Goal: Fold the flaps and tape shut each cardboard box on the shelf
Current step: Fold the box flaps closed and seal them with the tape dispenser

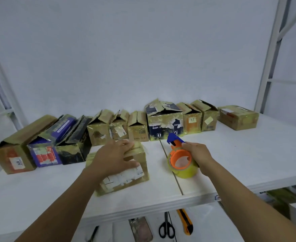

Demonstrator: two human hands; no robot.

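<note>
The left grip [115, 156] lay flat and spread on the front box [126, 179] near the shelf [239, 154] edge, the right grip [198, 154] curled round the tape dispenser [180, 160] beside it, and most back-row boxes [164, 123] gaped, flaps up, so plenty looked left to do.

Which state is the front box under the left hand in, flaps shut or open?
Shut: the front box has its top flaps lying flat under the left hand.
</note>
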